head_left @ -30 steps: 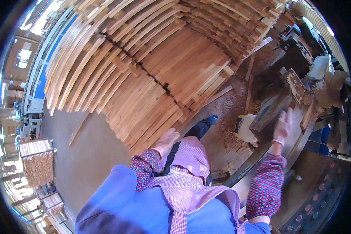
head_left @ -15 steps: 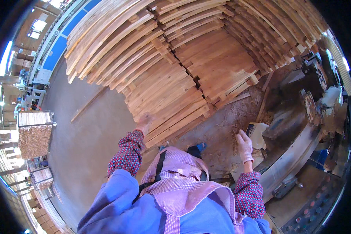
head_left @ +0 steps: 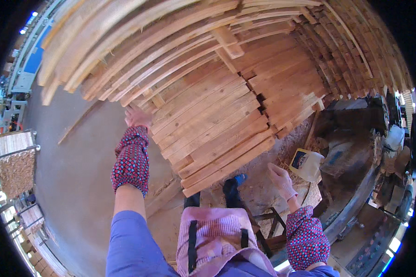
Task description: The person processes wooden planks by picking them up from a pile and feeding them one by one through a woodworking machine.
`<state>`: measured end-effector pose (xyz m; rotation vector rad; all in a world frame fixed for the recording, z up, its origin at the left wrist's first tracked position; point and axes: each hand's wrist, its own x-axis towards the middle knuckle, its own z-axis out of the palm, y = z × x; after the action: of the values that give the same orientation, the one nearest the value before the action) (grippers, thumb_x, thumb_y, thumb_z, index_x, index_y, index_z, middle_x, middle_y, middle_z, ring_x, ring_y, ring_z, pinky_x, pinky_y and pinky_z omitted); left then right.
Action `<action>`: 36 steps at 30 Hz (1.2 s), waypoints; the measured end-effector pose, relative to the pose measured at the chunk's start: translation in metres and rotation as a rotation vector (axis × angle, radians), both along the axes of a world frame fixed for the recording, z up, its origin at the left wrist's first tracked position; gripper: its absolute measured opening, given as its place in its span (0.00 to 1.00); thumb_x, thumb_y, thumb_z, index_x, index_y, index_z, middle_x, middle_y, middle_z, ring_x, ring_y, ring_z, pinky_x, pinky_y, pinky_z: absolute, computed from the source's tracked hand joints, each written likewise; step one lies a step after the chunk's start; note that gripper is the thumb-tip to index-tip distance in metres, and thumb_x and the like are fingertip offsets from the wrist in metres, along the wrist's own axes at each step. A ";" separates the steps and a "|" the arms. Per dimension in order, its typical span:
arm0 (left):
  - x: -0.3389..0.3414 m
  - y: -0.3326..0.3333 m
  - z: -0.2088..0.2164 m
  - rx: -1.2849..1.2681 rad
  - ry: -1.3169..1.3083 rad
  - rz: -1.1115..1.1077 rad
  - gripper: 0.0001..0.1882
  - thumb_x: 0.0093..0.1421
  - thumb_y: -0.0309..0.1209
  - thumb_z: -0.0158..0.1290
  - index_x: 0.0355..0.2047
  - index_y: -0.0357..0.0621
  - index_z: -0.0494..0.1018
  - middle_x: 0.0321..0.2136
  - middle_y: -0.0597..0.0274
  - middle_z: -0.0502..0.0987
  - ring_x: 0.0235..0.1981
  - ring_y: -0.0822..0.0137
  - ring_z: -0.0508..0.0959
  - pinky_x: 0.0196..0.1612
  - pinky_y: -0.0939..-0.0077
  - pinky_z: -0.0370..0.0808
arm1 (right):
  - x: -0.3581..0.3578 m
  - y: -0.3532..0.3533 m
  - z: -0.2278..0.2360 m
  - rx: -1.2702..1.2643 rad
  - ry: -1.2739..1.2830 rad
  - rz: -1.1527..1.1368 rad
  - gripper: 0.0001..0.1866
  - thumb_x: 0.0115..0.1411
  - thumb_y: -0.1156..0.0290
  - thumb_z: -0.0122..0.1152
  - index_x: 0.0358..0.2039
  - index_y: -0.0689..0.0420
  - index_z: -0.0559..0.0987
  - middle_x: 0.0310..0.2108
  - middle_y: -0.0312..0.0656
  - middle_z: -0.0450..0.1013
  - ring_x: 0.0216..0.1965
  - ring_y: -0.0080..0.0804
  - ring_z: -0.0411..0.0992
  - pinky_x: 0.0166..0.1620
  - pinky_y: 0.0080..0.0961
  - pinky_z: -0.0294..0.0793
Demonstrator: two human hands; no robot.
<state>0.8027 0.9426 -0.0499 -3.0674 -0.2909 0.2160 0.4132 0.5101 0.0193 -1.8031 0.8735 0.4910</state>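
Gloved in pale pink, my left hand [head_left: 137,116] is at the left ends of the stacked wooden boards [head_left: 208,117], its fingers stretched up toward a board end; whether they touch it is unclear. My right hand [head_left: 282,181], also gloved, hangs over the floor right of the stack's near corner. Its fingers point forward, loosely extended, with nothing visible in them. The boards lie side by side in layers, with a jagged gap running between two groups. A short wooden crosspiece [head_left: 227,41] rests across the higher boards.
A whitish plastic jug [head_left: 307,165] stands beside my right hand, next to a dusty curved machine [head_left: 351,184]. A loose wooden strip [head_left: 78,123] lies on the grey floor to the left. Strapped timber bundles [head_left: 16,159] stand farther left. Higher stacked boards rise ahead.
My left hand has moved forward and left along the board ends. My right hand has shifted slightly left and lower in the picture. The view has moved closer to the stack.
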 end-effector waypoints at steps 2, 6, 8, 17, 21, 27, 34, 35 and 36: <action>0.020 0.003 -0.009 -0.036 -0.011 -0.080 0.31 0.54 0.49 0.57 0.54 0.44 0.73 0.58 0.43 0.68 0.61 0.50 0.68 0.61 0.60 0.67 | 0.004 0.021 -0.053 -0.017 -0.057 0.078 0.26 0.62 0.57 0.58 0.58 0.55 0.74 0.40 0.41 0.79 0.41 0.27 0.74 0.47 0.22 0.71; 0.059 0.037 -0.054 -0.066 0.103 -0.185 0.18 0.55 0.37 0.53 0.44 0.44 0.80 0.44 0.46 0.79 0.47 0.49 0.79 0.50 0.58 0.76 | 0.092 0.100 -0.054 0.022 0.034 0.275 0.25 0.62 0.58 0.56 0.57 0.53 0.74 0.34 0.41 0.77 0.37 0.27 0.73 0.44 0.25 0.71; 0.065 0.046 -0.074 -0.049 0.095 -0.213 0.16 0.55 0.34 0.52 0.42 0.44 0.80 0.41 0.48 0.81 0.44 0.49 0.81 0.46 0.59 0.78 | 0.130 0.130 -0.062 0.026 -0.060 0.397 0.24 0.62 0.57 0.56 0.57 0.52 0.75 0.32 0.42 0.77 0.35 0.27 0.73 0.42 0.27 0.71; -0.008 0.010 -0.067 -0.047 0.189 -0.493 0.26 0.53 0.38 0.56 0.51 0.40 0.69 0.48 0.51 0.74 0.49 0.53 0.76 0.48 0.57 0.76 | 0.214 0.174 -0.090 0.277 -0.196 0.212 0.24 0.66 0.58 0.55 0.57 0.58 0.74 0.46 0.42 0.77 0.48 0.22 0.73 0.49 0.21 0.73; -0.111 -0.053 -0.027 -0.196 0.320 -0.105 0.27 0.53 0.41 0.59 0.50 0.41 0.67 0.45 0.53 0.73 0.53 0.53 0.72 0.48 0.52 0.74 | 0.181 0.155 -0.111 0.213 -0.331 0.173 0.25 0.63 0.55 0.55 0.55 0.58 0.75 0.44 0.45 0.78 0.52 0.38 0.73 0.51 0.29 0.72; -0.198 -0.169 -0.007 -0.539 0.410 0.011 0.19 0.50 0.33 0.57 0.39 0.37 0.68 0.32 0.44 0.76 0.38 0.43 0.78 0.39 0.51 0.77 | 0.265 0.129 -0.101 0.586 -0.139 -0.247 0.19 0.61 0.56 0.61 0.45 0.56 0.79 0.35 0.39 0.78 0.38 0.27 0.74 0.38 0.32 0.74; -0.259 -0.208 0.027 -0.657 0.362 0.004 0.19 0.53 0.36 0.55 0.39 0.34 0.68 0.33 0.40 0.76 0.35 0.39 0.79 0.34 0.48 0.78 | 0.208 0.106 -0.114 0.215 -0.189 -0.063 0.27 0.55 0.51 0.66 0.45 0.60 0.77 0.29 0.39 0.76 0.29 0.32 0.75 0.31 0.34 0.75; -0.299 -0.184 0.002 -0.578 0.439 -0.145 0.18 0.54 0.36 0.54 0.39 0.35 0.68 0.33 0.40 0.76 0.34 0.39 0.79 0.33 0.49 0.78 | 0.184 0.116 -0.110 0.258 -0.203 -0.055 0.25 0.56 0.53 0.66 0.45 0.59 0.77 0.29 0.38 0.76 0.29 0.31 0.75 0.31 0.33 0.75; -0.335 -0.160 -0.026 -0.498 0.509 -0.317 0.17 0.56 0.36 0.54 0.38 0.35 0.69 0.32 0.40 0.75 0.33 0.39 0.79 0.31 0.49 0.78 | 0.151 0.126 -0.103 0.296 -0.192 -0.095 0.23 0.56 0.55 0.66 0.45 0.59 0.77 0.29 0.38 0.76 0.29 0.30 0.75 0.31 0.32 0.75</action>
<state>0.4673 0.7825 -0.0754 -3.2900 0.3202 1.1769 0.5641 0.6364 -0.0839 -1.5031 0.7096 0.3591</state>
